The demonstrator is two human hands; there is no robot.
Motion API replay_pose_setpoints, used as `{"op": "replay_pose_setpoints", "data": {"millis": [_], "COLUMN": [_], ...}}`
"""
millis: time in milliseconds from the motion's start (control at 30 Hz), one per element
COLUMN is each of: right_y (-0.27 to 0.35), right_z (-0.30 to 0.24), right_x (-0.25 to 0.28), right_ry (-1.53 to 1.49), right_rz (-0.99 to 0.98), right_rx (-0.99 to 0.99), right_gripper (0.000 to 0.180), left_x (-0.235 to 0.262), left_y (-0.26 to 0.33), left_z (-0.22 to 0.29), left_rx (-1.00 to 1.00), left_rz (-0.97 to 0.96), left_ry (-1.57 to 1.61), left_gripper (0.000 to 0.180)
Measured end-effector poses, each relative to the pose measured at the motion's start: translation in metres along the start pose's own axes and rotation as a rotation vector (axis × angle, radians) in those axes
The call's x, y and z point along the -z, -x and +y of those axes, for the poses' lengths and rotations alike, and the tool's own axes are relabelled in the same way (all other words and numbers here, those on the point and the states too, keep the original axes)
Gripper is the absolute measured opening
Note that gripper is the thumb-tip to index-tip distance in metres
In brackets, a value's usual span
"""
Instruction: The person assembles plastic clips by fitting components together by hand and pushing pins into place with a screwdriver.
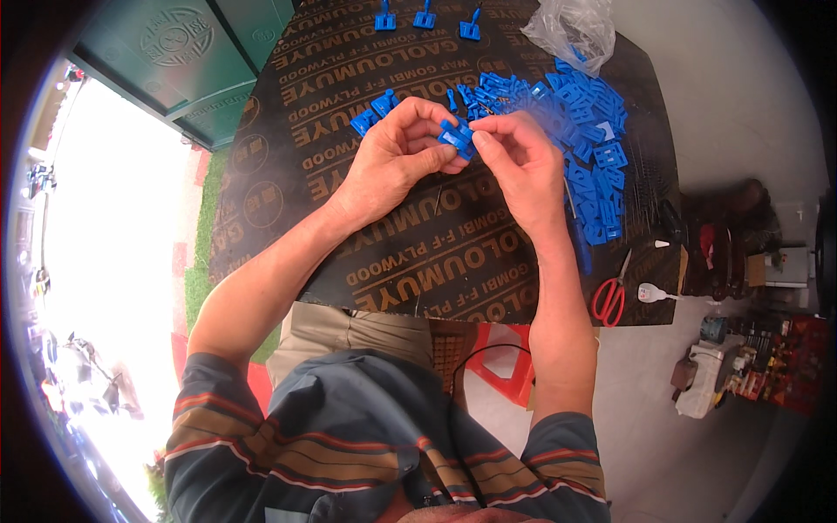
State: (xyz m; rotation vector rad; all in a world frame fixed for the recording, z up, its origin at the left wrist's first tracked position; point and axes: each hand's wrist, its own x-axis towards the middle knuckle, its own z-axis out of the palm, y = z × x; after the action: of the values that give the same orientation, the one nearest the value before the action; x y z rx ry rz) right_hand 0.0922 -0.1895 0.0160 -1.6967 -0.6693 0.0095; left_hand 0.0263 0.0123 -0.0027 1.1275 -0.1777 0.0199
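Observation:
A small blue plastic part [456, 137] is held above the middle of the table. My left hand [397, 155] grips it from the left, with the thumb and fingers closed on it. From the right, my right hand [523, 161] pinches at the part's upper right edge; whether a smaller piece sits in that pinch is too small to tell. Just left of my left hand lie a few blue plastic pieces [373, 113]. Behind both hands is a heap of small blue pieces [497, 91], next to a larger pile of flat blue plates [595, 183].
The dark plywood table [436, 253] bears three blue assembled pieces [425, 16] at its far edge and a clear plastic bag [575, 33]. Red-handled scissors [609, 299], a white plug-like item [652, 293] and a blue-handled tool [580, 247] lie at right. A red stool [504, 362] stands below.

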Motion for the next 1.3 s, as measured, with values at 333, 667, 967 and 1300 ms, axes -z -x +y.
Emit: {"op": "replay_pose_setpoints", "data": {"millis": [333, 667, 967, 1300], "right_y": [-0.001, -0.001, -0.001, 0.001], "right_z": [-0.006, 0.006, 0.005, 0.005], "right_x": [-0.005, -0.007, -0.008, -0.008], "right_ry": [0.19, 0.16, 0.143, 0.231], "right_rz": [0.016, 0.004, -0.025, -0.068], "right_rx": [0.073, -0.013, -0.054, -0.049], "right_gripper": [0.008, 0.008, 0.02, 0.035], "left_x": [0.005, 0.005, 0.002, 0.001], "left_y": [0.0, 0.002, 0.0, 0.0], "left_z": [-0.003, -0.004, 0.002, 0.004], "left_rx": [0.035, 0.093, 0.129, 0.136], "left_rz": [0.029, 0.062, 0.122, 0.124], "left_ry": [0.005, -0.035, -0.072, -0.057], "left_gripper": [0.028, 0.029, 0.03, 0.029]}}
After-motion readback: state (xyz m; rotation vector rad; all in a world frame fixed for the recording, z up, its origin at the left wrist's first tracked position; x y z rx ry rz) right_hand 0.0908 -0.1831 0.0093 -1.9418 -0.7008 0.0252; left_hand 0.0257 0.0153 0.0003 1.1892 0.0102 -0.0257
